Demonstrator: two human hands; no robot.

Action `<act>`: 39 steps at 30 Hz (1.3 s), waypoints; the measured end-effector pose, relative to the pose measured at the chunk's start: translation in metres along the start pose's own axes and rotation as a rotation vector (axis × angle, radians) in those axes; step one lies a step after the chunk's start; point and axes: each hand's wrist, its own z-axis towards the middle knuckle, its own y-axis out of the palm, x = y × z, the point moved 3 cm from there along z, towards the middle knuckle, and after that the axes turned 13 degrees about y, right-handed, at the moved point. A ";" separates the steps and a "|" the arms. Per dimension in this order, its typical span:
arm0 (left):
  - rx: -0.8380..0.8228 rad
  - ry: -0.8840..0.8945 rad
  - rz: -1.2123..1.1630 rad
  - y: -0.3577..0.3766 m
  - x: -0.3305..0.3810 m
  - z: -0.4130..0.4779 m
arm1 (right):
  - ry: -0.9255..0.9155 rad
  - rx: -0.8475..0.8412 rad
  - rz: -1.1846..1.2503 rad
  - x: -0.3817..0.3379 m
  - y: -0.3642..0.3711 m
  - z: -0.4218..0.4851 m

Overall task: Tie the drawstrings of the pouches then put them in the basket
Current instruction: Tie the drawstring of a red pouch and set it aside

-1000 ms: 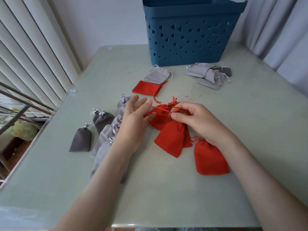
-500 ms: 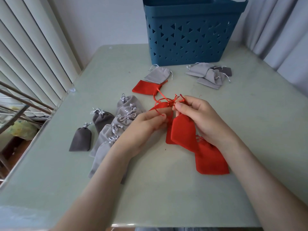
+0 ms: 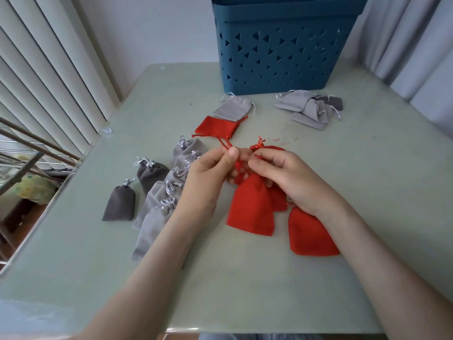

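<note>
Pouch: red pouch [image 3: 251, 204] lies mid-table [image 3: 367, 192] between the hands, long axis near to far, gathered mouth pointing far.
Look: plain red cloth; thin red drawstring [image 3: 226, 143] trails from the mouth.
Grip: left hand [image 3: 206, 177] pinches the drawstring with thumb and fingers; right hand [image 3: 289, 177] curls its fingers round the mouth.
Around: second red pouch [image 3: 311, 231] at the right wrist; tied grey pouches [image 3: 171, 192] just left; flat red pouch [image 3: 217, 126] and loose grey pouches [image 3: 304, 106] farther; basket [image 3: 282, 50] at the far edge.

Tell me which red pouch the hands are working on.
The red pouch in the middle, between the wrists: left hand and right hand pinch its drawstrings. Neither hand holds the other red ones.
</note>
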 end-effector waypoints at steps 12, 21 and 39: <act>-0.108 -0.332 0.015 -0.001 -0.007 -0.004 | 0.006 0.001 0.133 0.006 -0.014 0.006; -0.094 -0.343 0.101 0.000 -0.007 -0.004 | -0.145 0.028 0.074 0.001 -0.012 0.002; -0.169 -0.218 -0.190 -0.001 0.006 -0.003 | -0.283 -0.144 0.134 -0.010 -0.010 -0.010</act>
